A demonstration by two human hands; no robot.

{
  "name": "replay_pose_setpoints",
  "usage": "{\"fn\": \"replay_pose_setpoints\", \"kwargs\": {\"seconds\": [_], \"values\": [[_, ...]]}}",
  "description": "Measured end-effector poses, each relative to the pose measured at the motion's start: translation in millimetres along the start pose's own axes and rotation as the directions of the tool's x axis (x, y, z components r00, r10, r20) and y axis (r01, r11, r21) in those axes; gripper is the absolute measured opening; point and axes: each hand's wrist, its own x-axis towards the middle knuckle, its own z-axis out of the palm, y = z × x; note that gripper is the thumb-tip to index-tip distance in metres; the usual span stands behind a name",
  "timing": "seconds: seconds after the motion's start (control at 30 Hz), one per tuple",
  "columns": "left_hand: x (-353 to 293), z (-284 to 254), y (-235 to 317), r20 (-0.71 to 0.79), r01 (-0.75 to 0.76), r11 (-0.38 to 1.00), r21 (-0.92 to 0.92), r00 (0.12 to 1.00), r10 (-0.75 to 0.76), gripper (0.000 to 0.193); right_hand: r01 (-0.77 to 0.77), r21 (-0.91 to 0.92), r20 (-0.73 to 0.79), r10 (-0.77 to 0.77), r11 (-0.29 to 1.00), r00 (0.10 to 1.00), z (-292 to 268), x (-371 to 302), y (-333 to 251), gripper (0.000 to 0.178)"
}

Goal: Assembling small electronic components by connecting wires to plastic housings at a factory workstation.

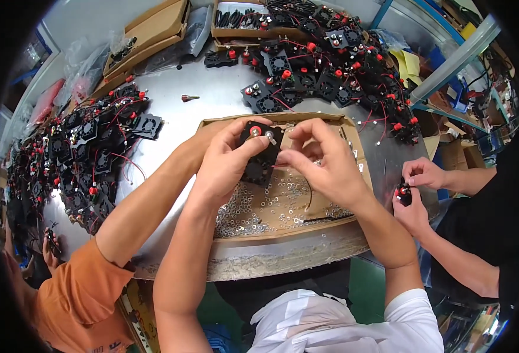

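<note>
My left hand (227, 162) grips a black fan plate (259, 169) above a shallow cardboard tray (283, 232). The plate has a red terminal knob (256, 131) on it, with a bare metal post and lug beside that, near my left thumb. My right hand (327, 165) is curled at the plate's right edge. Its thumb tip meets that edge by a red wire, and its fingers bend in toward the thumb. Whatever lies between them is too small to make out. Many small metal washers and nuts (244, 215) lie loose in the tray below.
A co-worker's orange-sleeved arm (147, 206) reaches in from the left, passing behind my left hand. At the right another person's hands (415, 194) hold a similar black part. Heaps of wired fan plates (83, 153) cover the table's left and far side (312, 70). A loose terminal (190, 98) lies on the metal tabletop (174, 120).
</note>
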Motion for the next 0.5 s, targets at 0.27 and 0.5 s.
{"fn": "replay_pose_setpoints", "kwargs": {"seconds": [0.27, 0.5], "values": [[-6.0, 4.5, 2.0, 0.023, 0.022, 1.000, -0.006, 0.999, -0.022, 0.031, -0.111, 0.016, 0.090, 0.109, 0.994, 0.990, -2.9, -3.1, 5.0, 0.013], [3.6, -3.0, -3.5, -0.059, -0.082, 0.986, 0.146, 0.994, 0.092, 0.028, -0.110, 0.119, 0.192, 0.086, 0.987, 0.978, -3.9, 2.0, 11.3, 0.016]]}}
